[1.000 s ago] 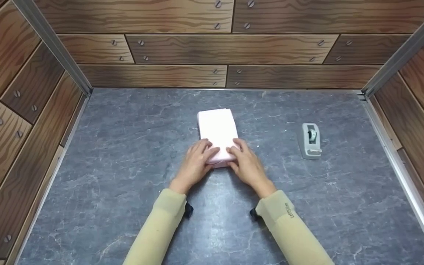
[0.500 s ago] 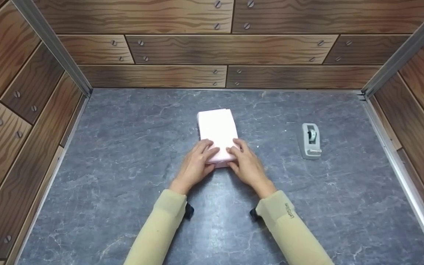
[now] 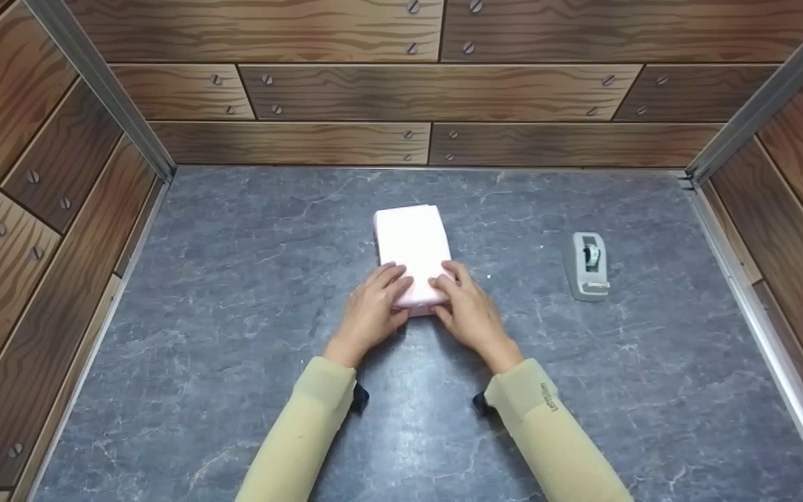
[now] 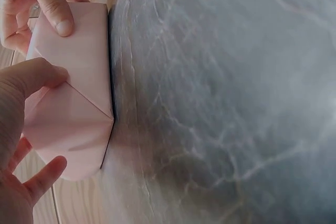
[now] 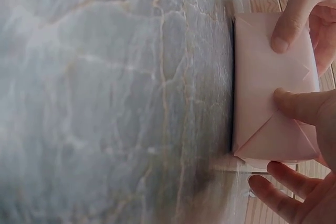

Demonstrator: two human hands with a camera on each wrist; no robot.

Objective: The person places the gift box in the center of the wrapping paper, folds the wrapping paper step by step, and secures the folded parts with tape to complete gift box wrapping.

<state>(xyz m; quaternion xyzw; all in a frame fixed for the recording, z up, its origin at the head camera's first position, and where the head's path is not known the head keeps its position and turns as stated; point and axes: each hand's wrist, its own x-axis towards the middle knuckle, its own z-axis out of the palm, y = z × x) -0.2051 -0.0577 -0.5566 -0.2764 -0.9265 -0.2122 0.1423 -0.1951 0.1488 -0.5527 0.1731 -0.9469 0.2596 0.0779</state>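
Observation:
A box wrapped in pale pink paper lies on the grey marbled table, its top almost white under the light. My left hand grips its near left corner, fingertips on the top and thumb against the near end. At the near right corner my right hand holds it the same way. Both wrist views show the folded paper end, with a diagonal crease and a triangular flap. In the right wrist view, the right thumb presses on this end face. The box's underside is hidden.
A grey tape dispenser with a roll in it stands to the right of the box. Wood-patterned walls enclose the table at the back and both sides, with metal rails along the side edges.
My left hand has shifted very slightly to the right along the near end, its thumb with it. The right hand and the box look the same.

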